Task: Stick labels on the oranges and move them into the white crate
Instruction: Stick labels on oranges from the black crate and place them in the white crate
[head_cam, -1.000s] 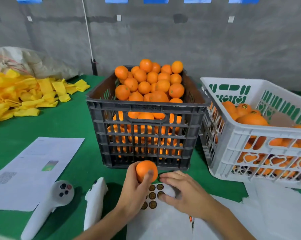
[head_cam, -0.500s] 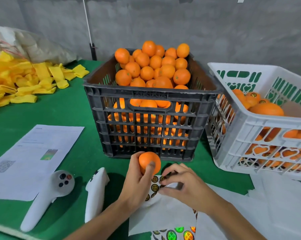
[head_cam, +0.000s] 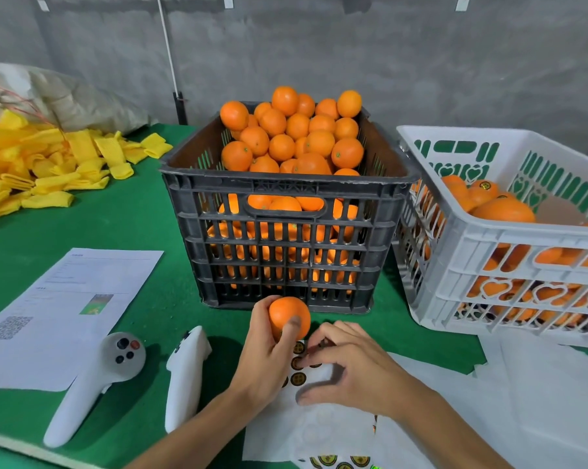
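My left hand (head_cam: pixel 265 360) grips one orange (head_cam: pixel 287 314) just in front of the black crate (head_cam: pixel 286 245), which is heaped with unlabelled oranges (head_cam: pixel 292 133). Beside it, my right hand (head_cam: pixel 346 367) bends over a white label sheet (head_cam: pixel 306 421), its fingertips pinching at a round dark label (head_cam: pixel 299 363) next to the held orange. Whether the label is off the sheet is hidden by the fingers. The white crate (head_cam: pixel 509 245) stands to the right with labelled oranges (head_cam: pixel 489 198) inside.
Two white controllers (head_cam: pixel 93 384) (head_cam: pixel 184 370) lie left of my hands on the green cloth. A printed paper (head_cam: pixel 66 309) lies further left. Yellow foam sleeves (head_cam: pixel 42 164) are piled at the back left. White sheets (head_cam: pixel 539 401) cover the table at the right.
The view has shifted a little. My left hand still holds the orange in about the same place. My right hand's fingers have closed in on a label near the orange.
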